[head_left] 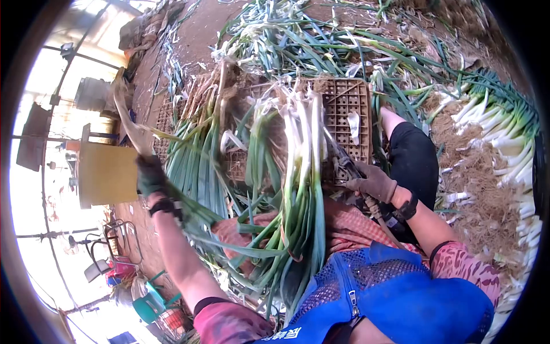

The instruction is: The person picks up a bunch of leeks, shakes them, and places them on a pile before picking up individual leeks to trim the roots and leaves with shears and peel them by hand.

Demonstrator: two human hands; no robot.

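My left hand (150, 175), in a dark glove, is closed around a green onion (134, 123); its pale root end points up and its leaves trail down to the right. In a brown glove, my right hand (372, 180) grips a dark tool (342, 160) with a hose (378, 221) behind it. Just left of the tool, a bunch of green onions (303, 155) lies with white stalks up and leaves over my lap. More onions (197, 160) lie between this bunch and my left hand. Beneath them is a brown perforated crate (346, 109).
Loose leaves and trimmings (281, 43) cover the ground ahead. Rows of white-stemmed onions (487, 114) lie at the right, roots inward. At the left stand a yellow board (109, 175), a metal-framed chair (123, 241) and a green stool (150, 301).
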